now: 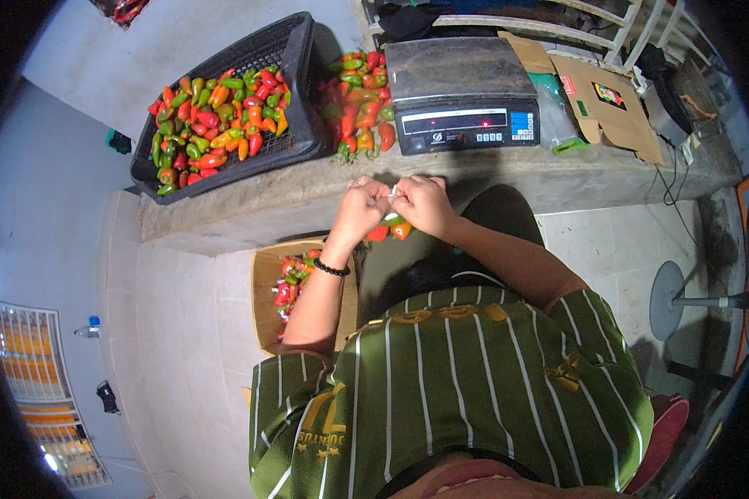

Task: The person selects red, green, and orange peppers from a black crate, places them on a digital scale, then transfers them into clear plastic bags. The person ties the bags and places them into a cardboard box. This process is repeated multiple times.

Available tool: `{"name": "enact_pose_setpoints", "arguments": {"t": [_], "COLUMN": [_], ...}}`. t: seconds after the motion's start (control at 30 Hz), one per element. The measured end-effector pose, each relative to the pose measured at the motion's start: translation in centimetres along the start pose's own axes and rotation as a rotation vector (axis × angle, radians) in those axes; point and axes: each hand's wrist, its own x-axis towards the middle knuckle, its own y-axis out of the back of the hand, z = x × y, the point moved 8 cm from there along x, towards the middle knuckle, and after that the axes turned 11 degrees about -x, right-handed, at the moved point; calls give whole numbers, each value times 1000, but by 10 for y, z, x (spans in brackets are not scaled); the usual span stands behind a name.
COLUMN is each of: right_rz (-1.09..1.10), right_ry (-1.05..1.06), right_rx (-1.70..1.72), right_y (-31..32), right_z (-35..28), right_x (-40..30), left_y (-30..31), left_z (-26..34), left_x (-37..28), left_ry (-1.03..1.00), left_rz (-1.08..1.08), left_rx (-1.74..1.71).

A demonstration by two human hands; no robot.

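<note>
My left hand (pixel 363 209), with a black beaded bracelet at its wrist, and my right hand (pixel 425 203) meet before my body. Between them, both sets of fingers pinch the twisted white neck of a clear plastic bag (pixel 393 192). Red, orange and green peppers (pixel 401 231) show just below my hands; the rest of the bag is largely hidden. Beyond my hands, a digital scale (pixel 465 93) with lit red marks on its display stands on a concrete ledge (pixel 324 181). Peppers (pixel 365 115) lie to the scale's left, some apparently under clear plastic.
A tilted black plastic crate (pixel 315 134) of loose peppers rests on the ledge at left. On the floor by my left arm stands a cardboard box (pixel 265 299) with bagged peppers. Flattened cardboard (pixel 618 109) and a green-handled item (pixel 570 146) lie right of the scale; cables (pixel 674 187) hang there.
</note>
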Motion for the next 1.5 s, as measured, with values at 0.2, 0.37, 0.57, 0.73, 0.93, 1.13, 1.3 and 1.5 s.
{"name": "enact_pose_setpoints", "arguments": {"t": [0.2,0.37,0.57,0.73,0.93,1.13,1.3,1.5], "right_rz": [82,10,-177,-112,21,2,-43,-37], "right_ry": [73,82,-26,-41,119,336,471,396], "right_rx": [81,44,251,341,216,72,0,-125], "right_y": [8,0,-22,-8,9,19,24,17], "right_z": [-13,-4,19,8,-5,-15,-26,-25], "right_x": [-6,-2,1,-2,-9,-10,-9,-8], "left_y": [-33,-29,-22,-51,-64,-68,-66,-58], "left_z": [-48,-48,-52,-62,-76,-73,-71,-63], "left_x": [-16,-19,-17,-23,-28,-35,-36,-36], "left_ry": [523,434,97,604,735,840,798,727], "left_rz": [-193,21,188,-156,-193,-111,-113,7], "left_rx": [-799,-758,-491,-1307,-1483,-1455,-1331,-1137]}}
